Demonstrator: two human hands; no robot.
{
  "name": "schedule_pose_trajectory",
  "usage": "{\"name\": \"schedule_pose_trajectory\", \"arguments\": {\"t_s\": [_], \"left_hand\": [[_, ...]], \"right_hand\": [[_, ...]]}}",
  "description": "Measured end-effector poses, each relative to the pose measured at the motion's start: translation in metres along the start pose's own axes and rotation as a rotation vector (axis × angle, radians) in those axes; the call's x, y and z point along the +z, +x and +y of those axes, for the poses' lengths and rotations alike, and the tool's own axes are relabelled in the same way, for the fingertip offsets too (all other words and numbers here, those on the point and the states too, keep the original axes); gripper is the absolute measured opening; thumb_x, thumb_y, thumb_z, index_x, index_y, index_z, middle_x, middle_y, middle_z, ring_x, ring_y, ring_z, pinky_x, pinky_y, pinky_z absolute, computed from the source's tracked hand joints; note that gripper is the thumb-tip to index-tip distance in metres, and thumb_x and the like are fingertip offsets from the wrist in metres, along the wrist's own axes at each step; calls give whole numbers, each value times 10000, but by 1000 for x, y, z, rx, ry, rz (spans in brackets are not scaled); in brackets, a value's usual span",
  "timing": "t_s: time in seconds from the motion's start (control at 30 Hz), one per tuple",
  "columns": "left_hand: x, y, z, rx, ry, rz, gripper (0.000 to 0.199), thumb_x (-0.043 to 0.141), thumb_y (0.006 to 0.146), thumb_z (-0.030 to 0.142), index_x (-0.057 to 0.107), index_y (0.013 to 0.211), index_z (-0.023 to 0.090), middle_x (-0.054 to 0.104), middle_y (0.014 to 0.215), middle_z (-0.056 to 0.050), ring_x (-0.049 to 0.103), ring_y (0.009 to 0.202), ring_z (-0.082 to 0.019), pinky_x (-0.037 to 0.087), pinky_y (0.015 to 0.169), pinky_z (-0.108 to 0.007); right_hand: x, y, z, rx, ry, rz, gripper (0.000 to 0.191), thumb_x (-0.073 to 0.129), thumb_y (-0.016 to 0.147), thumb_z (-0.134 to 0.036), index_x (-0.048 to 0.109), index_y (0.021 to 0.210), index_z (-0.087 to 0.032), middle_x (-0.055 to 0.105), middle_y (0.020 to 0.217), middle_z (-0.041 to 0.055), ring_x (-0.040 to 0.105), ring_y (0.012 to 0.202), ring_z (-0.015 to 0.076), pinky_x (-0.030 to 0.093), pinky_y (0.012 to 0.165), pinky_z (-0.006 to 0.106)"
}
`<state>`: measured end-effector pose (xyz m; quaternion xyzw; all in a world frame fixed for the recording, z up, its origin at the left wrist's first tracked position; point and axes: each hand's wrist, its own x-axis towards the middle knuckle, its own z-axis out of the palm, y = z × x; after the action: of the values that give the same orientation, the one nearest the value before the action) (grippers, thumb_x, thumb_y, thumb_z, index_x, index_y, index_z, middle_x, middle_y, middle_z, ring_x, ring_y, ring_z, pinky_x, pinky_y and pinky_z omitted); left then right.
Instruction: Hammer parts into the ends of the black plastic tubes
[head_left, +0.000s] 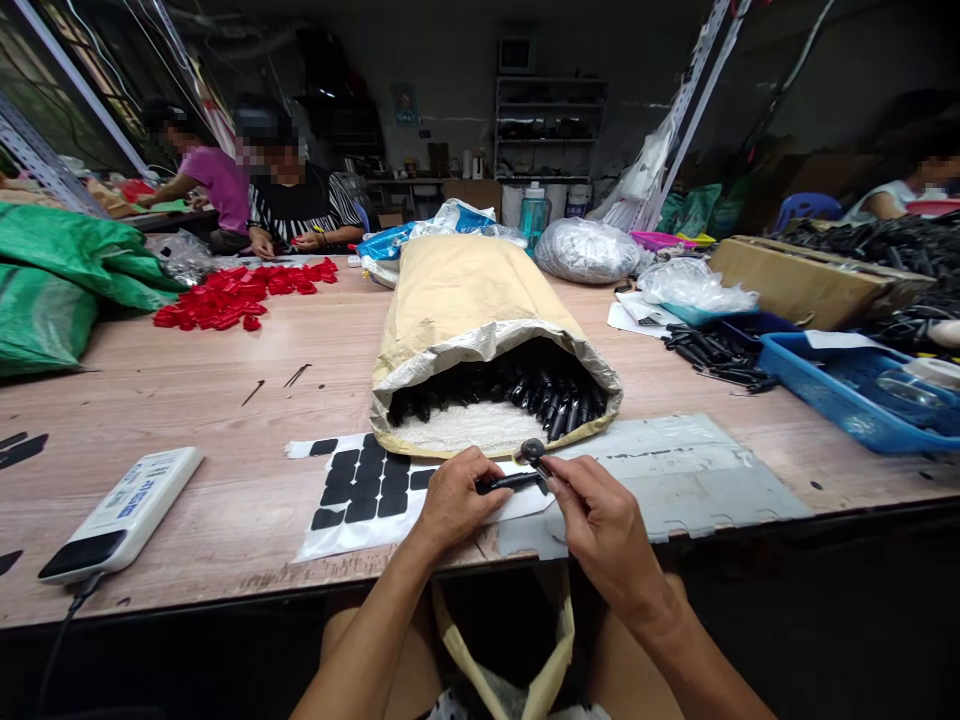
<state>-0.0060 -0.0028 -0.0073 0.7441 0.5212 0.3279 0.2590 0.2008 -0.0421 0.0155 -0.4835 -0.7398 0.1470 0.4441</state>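
Note:
My left hand (459,497) is closed around a slim black cylindrical part (511,481) that points right, above the table's front edge. Between the thumb and fingers of my right hand (604,510) is a small black piece with a round head (533,450), close to the right end of the cylinder; whether the two touch is hard to tell. Right behind my hands lies a large tan sack (480,290), its mouth facing me, with many black parts (559,400) inside. A white sheet of black rounded-square stickers (364,485) lies by my left hand, partly under it.
A grey plate (675,480) lies to the right, beyond it a blue basket (847,390) and loose black parts (712,355). A white corded device (124,515) sits at left. Red pieces (225,298) lie near a co-worker in a striped top (300,205). Green sacks (67,280) stand far left.

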Motion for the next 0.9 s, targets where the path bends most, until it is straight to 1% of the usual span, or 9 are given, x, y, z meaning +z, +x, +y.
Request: {"name": "schedule_pose_trajectory", "arguments": {"t_s": [0.2, 0.3, 0.37, 0.5, 0.57, 0.63, 0.7, 0.77, 0.9], "left_hand": [[-1, -1, 3, 6, 22, 7, 72, 744, 778, 230, 722, 845, 217, 627, 820, 6, 584, 788, -168, 430, 722, -284], [-2, -2, 4, 16, 10, 14, 83, 731, 769, 210, 695, 843, 213, 633, 835, 9, 586, 807, -166, 433, 730, -281], [-3, -2, 5, 22, -13, 26, 107, 724, 771, 207, 680, 869, 214, 636, 844, 13, 583, 798, -159, 435, 725, -276], [-3, -3, 6, 46, -53, 55, 133, 718, 788, 229, 664, 908, 209, 646, 849, 11, 541, 712, -135, 418, 658, -260], [-3, -4, 7, 50, -89, 59, 144, 718, 784, 229, 656, 911, 203, 666, 850, 4, 513, 651, -119, 411, 619, -253], [-2, -6, 8, 48, -179, 55, 166, 708, 775, 217, 629, 920, 197, 713, 942, -22, 512, 610, -101, 419, 587, -244], [-1, -8, 8, 50, -305, 45, 185, 697, 770, 204, 577, 911, 196, 737, 1089, -63, 560, 623, -96, 450, 588, -238], [0, -9, 8, 54, -420, 40, 198, 690, 783, 201, 526, 894, 201, 743, 1145, -90, 630, 692, -116, 493, 632, -242], [0, -10, 4, 35, -483, 25, 174, 690, 849, 247, 569, 961, 192, 762, 1033, -80, 709, 869, -173, 544, 759, -275]], "right_hand": [[1, -5, 5, 43, -73, -60, 291, 450, 1001, -238, 683, 1175, -247, 681, 967, 64, 649, 903, 199, 518, 828, 330], [-10, -4, 15, 70, -96, 6, 285, 471, 996, -257, 682, 1187, -245, 691, 1020, 60, 651, 945, 193, 506, 858, 321], [-25, -3, 30, 104, -192, 65, 281, 488, 990, -274, 688, 1185, -247, 696, 1036, 56, 648, 966, 195, 493, 869, 321], [-54, -5, 75, 203, -590, 168, 285, 510, 950, -262, 719, 1141, -234, 694, 1007, 60, 621, 944, 224, 458, 814, 340], [-62, -6, 94, 253, -713, 173, 290, 516, 924, -239, 730, 1119, -218, 686, 979, 71, 597, 919, 232, 440, 793, 346], [-63, -6, 100, 284, -772, 187, 284, 524, 903, -230, 739, 1087, -208, 676, 973, 89, 568, 918, 250, 427, 797, 365], [-56, -2, 88, 271, -726, 208, 269, 536, 897, -241, 740, 1068, -212, 666, 998, 105, 551, 955, 270, 427, 822, 389], [-44, 4, 62, 200, -525, 182, 255, 550, 906, -260, 729, 1084, -221, 657, 1021, 106, 559, 989, 270, 449, 835, 390], [-14, 18, 0, 135, 32, -83, 296, 608, 908, -299, 681, 1191, -253, 645, 1004, 64, 577, 819, 186, 474, 639, 294]]}}
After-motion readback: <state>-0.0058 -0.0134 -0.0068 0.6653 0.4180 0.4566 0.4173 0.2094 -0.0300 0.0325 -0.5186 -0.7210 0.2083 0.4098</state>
